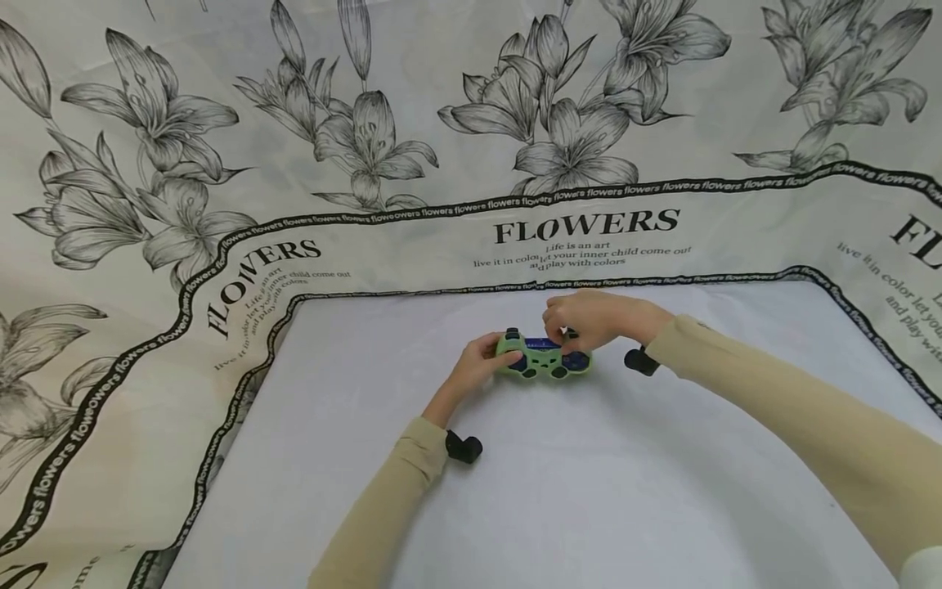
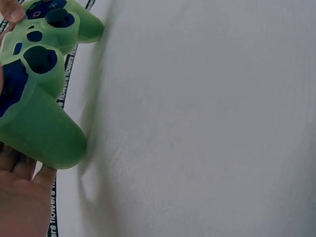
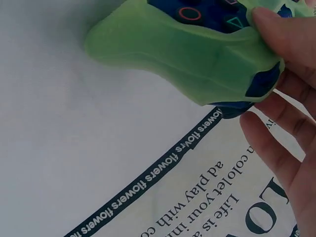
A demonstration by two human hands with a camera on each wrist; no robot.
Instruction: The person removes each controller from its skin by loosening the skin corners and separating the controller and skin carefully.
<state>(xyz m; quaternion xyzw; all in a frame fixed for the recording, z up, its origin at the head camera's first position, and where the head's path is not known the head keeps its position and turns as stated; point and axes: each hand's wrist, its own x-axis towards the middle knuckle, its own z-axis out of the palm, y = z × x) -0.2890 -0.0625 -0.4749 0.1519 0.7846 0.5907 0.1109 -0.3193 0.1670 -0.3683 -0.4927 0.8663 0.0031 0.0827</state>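
Both grips, left hand point(image 1: 478, 364) and right hand point(image 1: 596, 317), around green-sleeved controller point(image 1: 543, 357); circle symbol only at right wrist.

Cloth backdrop point(image 1: 441, 98) is showing "FLOWERS", "Life is an art", "play with colors"; controller point(image 3: 197, 44) buttons are showing circle, triangle.

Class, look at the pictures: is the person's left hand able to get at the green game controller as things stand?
Yes, it seems so. The left hand already grips one end of the controller, while the right hand pinches the other end. Nothing on the cloth lies between them.
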